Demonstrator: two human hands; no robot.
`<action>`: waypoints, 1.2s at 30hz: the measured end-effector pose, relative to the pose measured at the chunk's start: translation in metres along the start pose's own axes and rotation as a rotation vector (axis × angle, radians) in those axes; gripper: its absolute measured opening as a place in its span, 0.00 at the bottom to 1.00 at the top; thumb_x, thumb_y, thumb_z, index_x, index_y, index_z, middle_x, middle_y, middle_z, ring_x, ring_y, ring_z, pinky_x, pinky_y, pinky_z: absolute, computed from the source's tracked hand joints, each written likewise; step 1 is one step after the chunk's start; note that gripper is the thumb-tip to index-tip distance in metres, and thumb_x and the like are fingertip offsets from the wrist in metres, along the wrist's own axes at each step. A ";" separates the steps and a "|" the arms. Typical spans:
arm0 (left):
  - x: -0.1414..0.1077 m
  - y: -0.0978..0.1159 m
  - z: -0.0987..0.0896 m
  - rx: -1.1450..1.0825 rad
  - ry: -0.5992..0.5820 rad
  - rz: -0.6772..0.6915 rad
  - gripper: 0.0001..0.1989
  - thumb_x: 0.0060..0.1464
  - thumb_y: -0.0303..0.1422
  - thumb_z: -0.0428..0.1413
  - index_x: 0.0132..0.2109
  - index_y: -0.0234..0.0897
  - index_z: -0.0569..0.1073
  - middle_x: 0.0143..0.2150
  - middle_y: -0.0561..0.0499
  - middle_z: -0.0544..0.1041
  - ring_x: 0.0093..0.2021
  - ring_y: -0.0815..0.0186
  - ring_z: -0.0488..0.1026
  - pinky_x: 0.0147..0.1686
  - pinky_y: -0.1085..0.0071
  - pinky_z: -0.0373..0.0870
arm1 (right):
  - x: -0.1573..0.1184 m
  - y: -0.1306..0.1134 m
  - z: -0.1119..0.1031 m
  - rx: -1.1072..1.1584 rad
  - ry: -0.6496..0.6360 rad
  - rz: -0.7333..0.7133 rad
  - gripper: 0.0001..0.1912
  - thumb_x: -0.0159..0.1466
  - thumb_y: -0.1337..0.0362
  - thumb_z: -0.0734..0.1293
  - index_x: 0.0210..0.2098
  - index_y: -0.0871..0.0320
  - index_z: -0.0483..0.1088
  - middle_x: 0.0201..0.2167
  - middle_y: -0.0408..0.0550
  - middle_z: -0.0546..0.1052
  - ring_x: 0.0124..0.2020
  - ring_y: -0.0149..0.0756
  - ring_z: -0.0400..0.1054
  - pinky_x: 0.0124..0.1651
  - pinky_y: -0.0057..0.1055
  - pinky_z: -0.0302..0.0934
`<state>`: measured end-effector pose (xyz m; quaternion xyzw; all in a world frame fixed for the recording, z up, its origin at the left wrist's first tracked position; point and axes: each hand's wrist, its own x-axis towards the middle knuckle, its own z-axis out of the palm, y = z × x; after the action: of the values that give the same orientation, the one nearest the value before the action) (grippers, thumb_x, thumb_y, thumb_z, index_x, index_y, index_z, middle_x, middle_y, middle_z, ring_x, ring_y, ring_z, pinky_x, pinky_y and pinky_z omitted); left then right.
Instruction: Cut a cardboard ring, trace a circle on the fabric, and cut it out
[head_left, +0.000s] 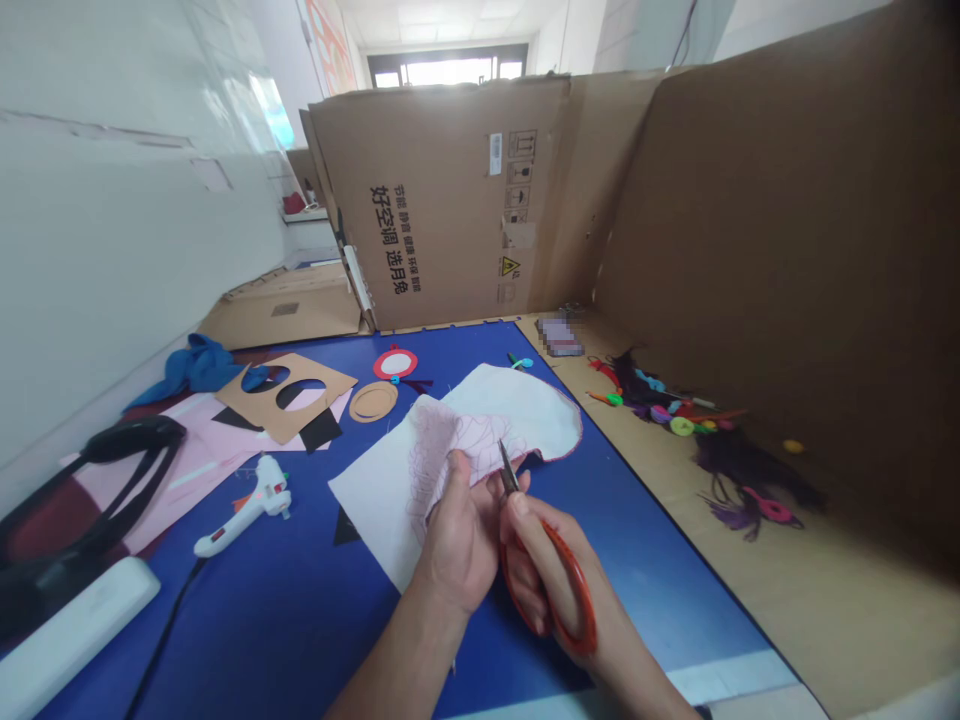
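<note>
A white fabric piece (517,390) with dark stitching and a curved red-edged end lies over the middle of the blue table. My left hand (465,530) grips a folded part of it, thumb on top and fingers underneath. In my right hand (555,570) is a pair of scissors with red handles (585,610), fingers through the loops. The blades point up and away, beside the stitched fold near my left fingertips. Whether the blades touch the cloth I cannot tell.
Left on the blue table (645,590) are a white glue gun (247,510), cardboard with round cutouts (322,420), pink sheets (180,480) and a white power strip (82,630). Colourful tasselled pieces (682,425) lie right. Cardboard walls (450,220) stand behind and right.
</note>
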<state>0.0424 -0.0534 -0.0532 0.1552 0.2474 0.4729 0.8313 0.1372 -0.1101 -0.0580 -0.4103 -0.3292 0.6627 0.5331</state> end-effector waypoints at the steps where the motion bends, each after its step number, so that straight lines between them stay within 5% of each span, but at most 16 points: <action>1: 0.000 0.001 0.000 0.001 0.003 0.000 0.33 0.63 0.59 0.61 0.48 0.29 0.84 0.42 0.37 0.85 0.48 0.49 0.83 0.55 0.58 0.77 | 0.000 0.000 0.000 -0.017 -0.002 -0.007 0.33 0.65 0.29 0.69 0.32 0.55 0.65 0.14 0.32 0.62 0.10 0.24 0.52 0.12 0.22 0.52; 6: -0.003 0.006 0.007 0.002 0.063 -0.010 0.34 0.70 0.58 0.51 0.53 0.29 0.83 0.48 0.35 0.85 0.50 0.52 0.83 0.54 0.63 0.78 | -0.009 -0.006 -0.004 -0.167 -0.061 -0.010 0.33 0.68 0.29 0.65 0.34 0.56 0.67 0.19 0.39 0.70 0.16 0.29 0.65 0.20 0.25 0.62; 11: -0.001 0.007 0.016 -0.031 0.120 0.091 0.26 0.76 0.48 0.47 0.63 0.35 0.79 0.55 0.38 0.85 0.56 0.57 0.82 0.56 0.65 0.76 | -0.031 -0.007 -0.013 -0.278 -0.117 0.071 0.35 0.68 0.28 0.64 0.34 0.55 0.67 0.19 0.40 0.71 0.16 0.29 0.63 0.20 0.24 0.58; 16: 0.001 0.004 0.011 -0.065 0.047 0.168 0.22 0.74 0.44 0.55 0.67 0.38 0.76 0.59 0.39 0.84 0.60 0.54 0.80 0.58 0.59 0.75 | -0.040 -0.021 -0.032 -0.334 0.065 -0.023 0.27 0.65 0.36 0.74 0.38 0.56 0.72 0.26 0.46 0.78 0.23 0.34 0.69 0.26 0.28 0.64; 19: 0.001 0.004 0.008 -0.064 0.004 0.163 0.23 0.72 0.44 0.57 0.66 0.37 0.76 0.60 0.39 0.83 0.60 0.52 0.80 0.58 0.58 0.75 | -0.026 -0.039 -0.043 -0.331 0.262 -0.162 0.28 0.61 0.37 0.78 0.41 0.55 0.74 0.34 0.52 0.83 0.28 0.39 0.74 0.30 0.33 0.68; 24: -0.002 0.005 0.008 -0.070 -0.073 0.179 0.24 0.74 0.47 0.54 0.63 0.34 0.79 0.60 0.37 0.83 0.62 0.52 0.79 0.60 0.59 0.73 | 0.014 -0.062 -0.048 -0.223 0.267 -0.161 0.29 0.60 0.39 0.80 0.45 0.55 0.75 0.40 0.53 0.83 0.33 0.42 0.77 0.36 0.36 0.74; 31: -0.008 0.001 0.009 -0.033 -0.057 0.191 0.24 0.74 0.48 0.53 0.62 0.35 0.80 0.64 0.36 0.81 0.63 0.51 0.78 0.59 0.59 0.73 | 0.064 -0.061 -0.038 0.051 0.264 -0.232 0.27 0.49 0.55 0.87 0.33 0.55 0.68 0.24 0.38 0.73 0.24 0.31 0.70 0.29 0.28 0.68; 36: -0.007 0.011 0.001 -0.116 0.120 0.245 0.23 0.74 0.43 0.54 0.67 0.38 0.76 0.65 0.38 0.80 0.60 0.54 0.80 0.59 0.62 0.74 | 0.091 -0.069 -0.031 0.048 0.316 -0.418 0.28 0.48 0.58 0.85 0.37 0.53 0.65 0.23 0.36 0.75 0.22 0.33 0.71 0.26 0.27 0.63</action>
<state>0.0324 -0.0541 -0.0447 0.1075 0.2482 0.5928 0.7586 0.1862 -0.0067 -0.0290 -0.4192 -0.3035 0.4735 0.7127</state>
